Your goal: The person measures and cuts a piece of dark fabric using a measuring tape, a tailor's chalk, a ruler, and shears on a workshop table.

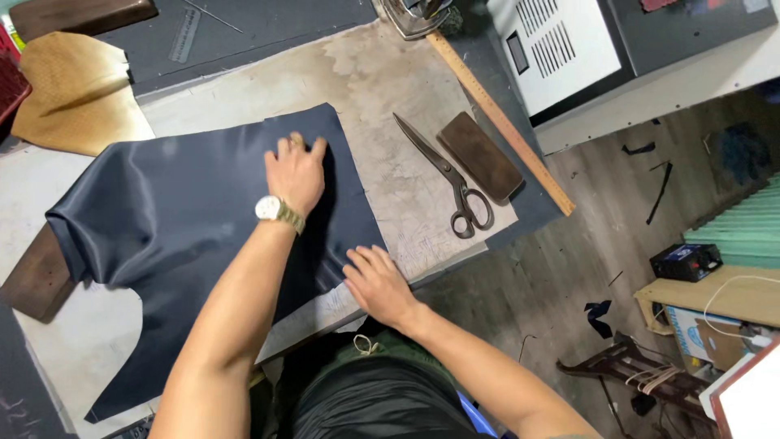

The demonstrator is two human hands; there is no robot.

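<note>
A dark navy satin fabric (179, 219) lies spread over a pale, stained cutting board (382, 89) on the worktable. My left hand (296, 171), with a wristwatch, presses flat on the fabric near its far right corner. My right hand (375, 282) rests flat on the fabric's near right edge, at the table's front. Both hands have fingers apart and hold nothing. Large metal scissors (448, 179) lie shut on the board to the right of the fabric, apart from both hands.
A dark brown block (479, 156) and a long wooden ruler (502, 122) lie right of the scissors. A tan leather piece (77, 93) sits at the far left, a wooden block (36, 276) under the fabric's left end. A machine (569, 49) stands at the back right.
</note>
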